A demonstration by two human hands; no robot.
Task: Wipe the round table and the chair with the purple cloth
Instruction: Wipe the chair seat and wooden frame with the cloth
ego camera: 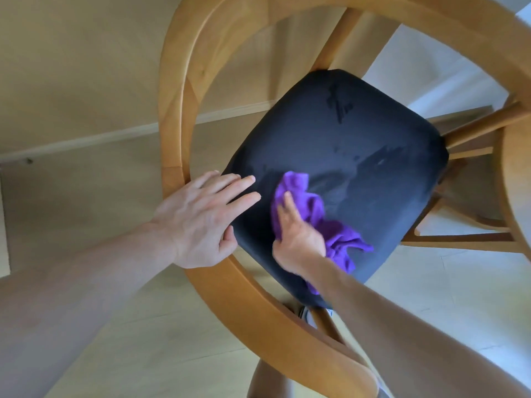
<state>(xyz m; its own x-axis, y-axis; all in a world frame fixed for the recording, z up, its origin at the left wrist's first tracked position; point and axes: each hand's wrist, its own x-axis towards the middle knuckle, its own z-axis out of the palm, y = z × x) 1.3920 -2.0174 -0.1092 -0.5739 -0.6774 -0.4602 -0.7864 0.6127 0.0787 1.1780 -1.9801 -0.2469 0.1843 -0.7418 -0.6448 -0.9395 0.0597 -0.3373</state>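
I see the chair (184, 90) w/ dark seat (359, 145). Left hand (198, 216) lies flat on seat's left edge, fingers straight, slightly apart. Right hand (298, 234) bunches the cloth (316, 208) near the front edge; soft, limp, light, so I'd grab a thick fold.

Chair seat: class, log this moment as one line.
stage: wiping chair seat | right hand: presses purple cloth | left hand: flat on seat edge

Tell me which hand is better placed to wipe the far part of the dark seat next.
The right hand: it already holds the crumpled purple cloth on the dark padded seat. The left hand lies flat on the seat's near edge, beside the curved wooden chair frame, without cloth.
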